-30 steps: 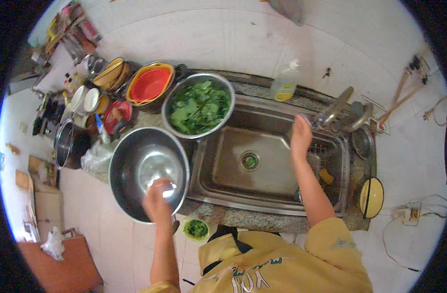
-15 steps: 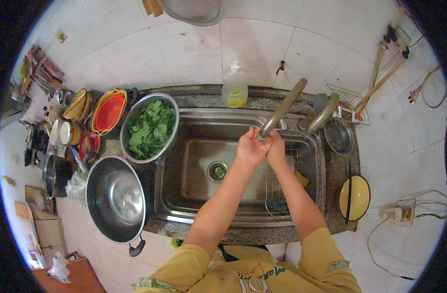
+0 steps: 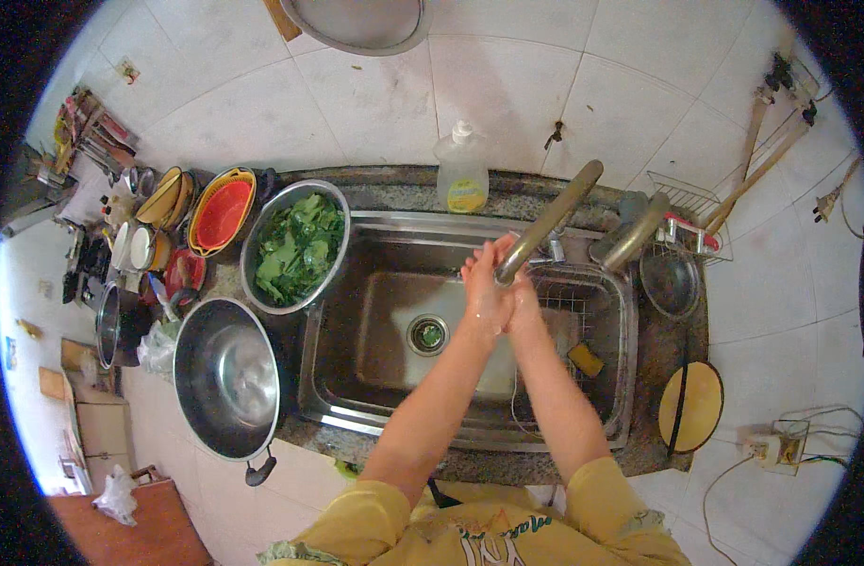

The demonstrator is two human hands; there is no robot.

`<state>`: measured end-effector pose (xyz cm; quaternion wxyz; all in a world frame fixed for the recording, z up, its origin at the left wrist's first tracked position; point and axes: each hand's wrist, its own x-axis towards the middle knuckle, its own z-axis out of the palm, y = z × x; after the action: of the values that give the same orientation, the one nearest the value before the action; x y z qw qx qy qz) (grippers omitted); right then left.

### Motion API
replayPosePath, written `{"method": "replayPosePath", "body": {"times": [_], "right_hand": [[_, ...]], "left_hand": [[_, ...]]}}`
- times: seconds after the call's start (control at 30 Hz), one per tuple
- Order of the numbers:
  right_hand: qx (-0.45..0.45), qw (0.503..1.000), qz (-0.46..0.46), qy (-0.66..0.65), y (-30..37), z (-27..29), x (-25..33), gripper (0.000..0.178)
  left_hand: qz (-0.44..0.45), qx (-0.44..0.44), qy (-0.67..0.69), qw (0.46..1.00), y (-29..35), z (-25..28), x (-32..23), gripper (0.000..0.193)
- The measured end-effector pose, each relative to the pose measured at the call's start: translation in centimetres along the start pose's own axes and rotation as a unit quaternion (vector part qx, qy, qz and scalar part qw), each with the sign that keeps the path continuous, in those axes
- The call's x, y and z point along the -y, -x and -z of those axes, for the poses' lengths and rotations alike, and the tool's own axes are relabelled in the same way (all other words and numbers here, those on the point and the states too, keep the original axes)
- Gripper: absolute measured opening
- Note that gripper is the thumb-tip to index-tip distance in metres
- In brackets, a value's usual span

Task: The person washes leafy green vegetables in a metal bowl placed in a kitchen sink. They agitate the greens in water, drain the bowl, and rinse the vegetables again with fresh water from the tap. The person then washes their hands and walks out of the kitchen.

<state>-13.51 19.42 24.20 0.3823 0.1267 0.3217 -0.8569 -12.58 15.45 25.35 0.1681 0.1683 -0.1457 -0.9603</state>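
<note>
Under the mouth of the metal faucet (image 3: 550, 222), my two hands are held together, wet, above the sink (image 3: 380, 311). My left hand (image 3: 487, 294) has its fingers stretched and slightly apart, and holds nothing. Pressed against its side is my right hand (image 3: 523, 307), palm turned up and empty, its fingers partly hidden behind the spout. Water glistens on the wrists. Below and to the left lies the sink drain (image 3: 428, 335) with green bits in it. A wire rack (image 3: 569, 302) and a yellow sponge (image 3: 585, 360) are in the right part of the sink.
Left of the sink stand a metal bowl of leafy greens (image 3: 302, 247) and a large wok (image 3: 226, 377). Behind it is a dish soap bottle (image 3: 463, 170). Toward the right are a small dark pan (image 3: 670, 280), a second curved metal pipe (image 3: 637, 236) and a round yellow lid-like disc (image 3: 691, 406).
My hands have shifted slightly left and down, with the left fingers spread more beside the spout. The view has moved a little, and the sponge shows more fully.
</note>
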Motion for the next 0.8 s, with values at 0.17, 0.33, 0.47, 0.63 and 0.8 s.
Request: {"method": "replayPosePath", "body": {"times": [0.17, 0.33, 0.47, 0.63, 0.8], "right_hand": [[0.049, 0.964, 0.025, 0.26, -5.0, 3.8, 2.1, 0.024], [-0.054, 0.594, 0.359, 0.718, -6.8, 4.0, -1.5, 0.03], [-0.1, 0.395, 0.345, 0.846, -9.4, 8.0, -0.3, 0.024], [-0.121, 0.562, 0.32, 0.753, -8.6, 8.2, -2.8, 0.013], [-0.116, 0.925, 0.205, 0.298, -6.1, 8.9, -3.3, 0.008]], "left_hand": [[-0.015, -0.034, 0.033, 0.999, 2.3, 2.3, 1.4, 0.033], [-0.129, -0.128, -0.424, 0.887, 3.0, 2.9, 2.7, 0.036], [-0.137, -0.11, -0.492, 0.853, 9.3, -2.0, 4.4, 0.053], [-0.122, -0.142, -0.512, 0.839, 5.4, 1.7, 4.1, 0.042], [0.236, -0.133, -0.177, 0.946, 1.2, 1.6, -0.8, 0.032]]}}
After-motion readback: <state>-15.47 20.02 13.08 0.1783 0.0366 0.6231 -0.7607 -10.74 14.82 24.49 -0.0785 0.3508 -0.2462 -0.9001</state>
